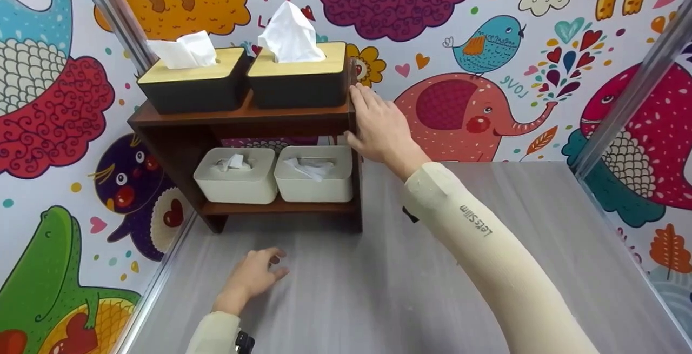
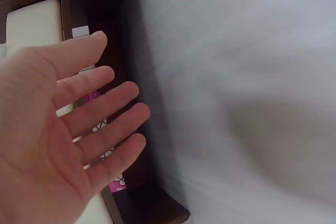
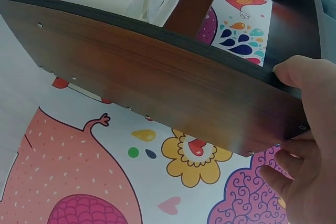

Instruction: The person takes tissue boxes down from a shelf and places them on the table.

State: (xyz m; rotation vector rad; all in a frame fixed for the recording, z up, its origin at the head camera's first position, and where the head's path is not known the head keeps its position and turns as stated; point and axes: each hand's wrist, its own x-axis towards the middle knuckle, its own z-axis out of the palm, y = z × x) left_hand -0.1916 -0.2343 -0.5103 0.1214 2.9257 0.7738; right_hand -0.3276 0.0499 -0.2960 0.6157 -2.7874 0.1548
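Note:
A dark brown wooden shelf (image 1: 354, 192) with two levels stands at the back left of the grey floor. My right hand (image 1: 380, 124) grips its right side panel (image 3: 157, 77) near the top, thumb at the front edge and fingers on the outer side. My left hand (image 1: 254, 275) hovers in front of the shelf, fingers spread and loosely bent, touching nothing. On top sit two black tissue boxes with light wood lids, a left one (image 1: 189, 92) and a right one (image 1: 297, 89). Two cream tissue boxes, a left one (image 1: 238, 184) and a right one (image 1: 313, 184), stand on the lower level.
Cartoon-printed wall panels (image 1: 421, 62) close off the back and both sides. Metal posts stand in the corners, one of them (image 1: 632, 121) at the right. White tissues (image 1: 292, 35) stick up from the boxes. The grey floor (image 1: 405, 289) stretches in front and to the right.

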